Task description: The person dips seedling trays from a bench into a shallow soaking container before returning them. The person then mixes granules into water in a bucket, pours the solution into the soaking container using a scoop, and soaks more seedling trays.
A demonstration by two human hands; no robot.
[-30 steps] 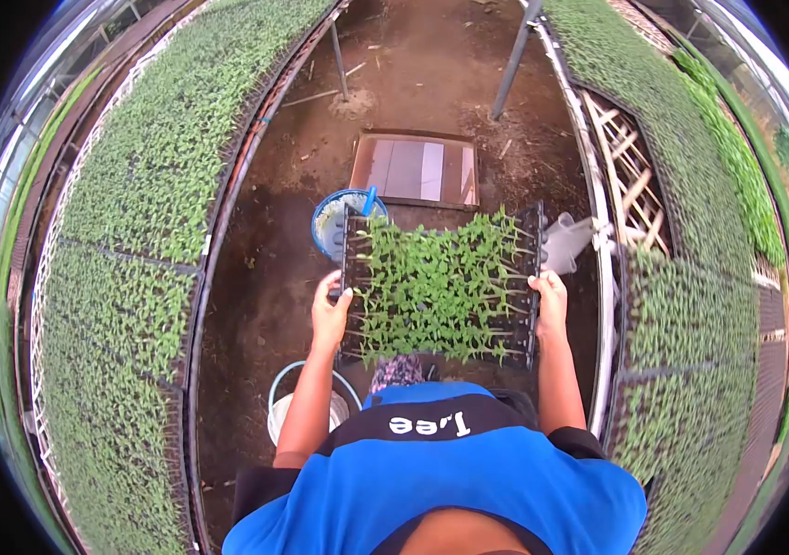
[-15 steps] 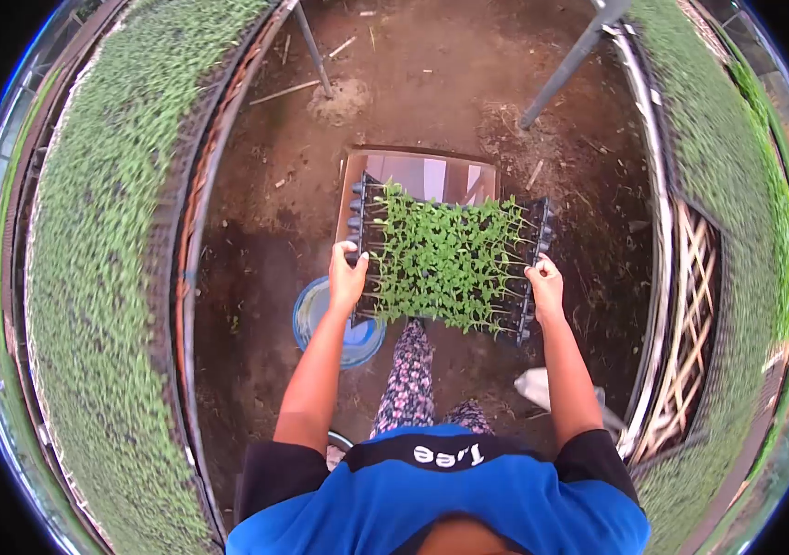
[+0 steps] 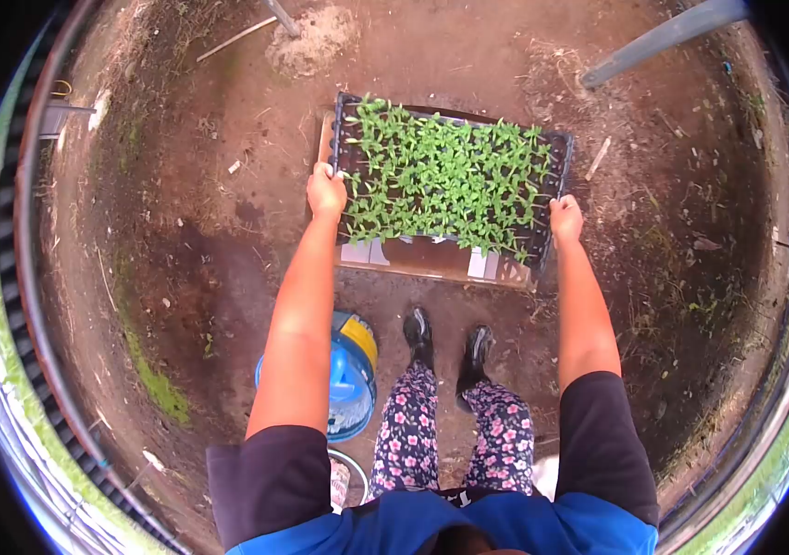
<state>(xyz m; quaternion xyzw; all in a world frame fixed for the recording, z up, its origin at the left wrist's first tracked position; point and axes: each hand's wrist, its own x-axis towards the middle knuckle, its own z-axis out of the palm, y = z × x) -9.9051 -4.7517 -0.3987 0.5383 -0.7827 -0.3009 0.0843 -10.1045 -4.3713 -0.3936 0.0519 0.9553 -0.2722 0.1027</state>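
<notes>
A black seedling tray full of small green seedlings spans the space between my hands. My left hand is closed around its left edge, fingers over the rim. On the opposite edge, my right hand grips the tray with bent fingers. Beneath the tray sits a brown cardboard box, whose near side and pale inner patches show below the plants. The tray overlaps most of the box in this view and is slightly tilted, its right side lower in the picture.
A blue bucket with something yellow in it stands left of my boots. Close to my left sleeve is a round-rimmed container. A grey post rises at the upper right, and a stick lies on the soil.
Both hands have carried the seedling tray forward and down over the cardboard box. My head has tipped downward, so the ground and my boots now show and the side plant beds have left view.
</notes>
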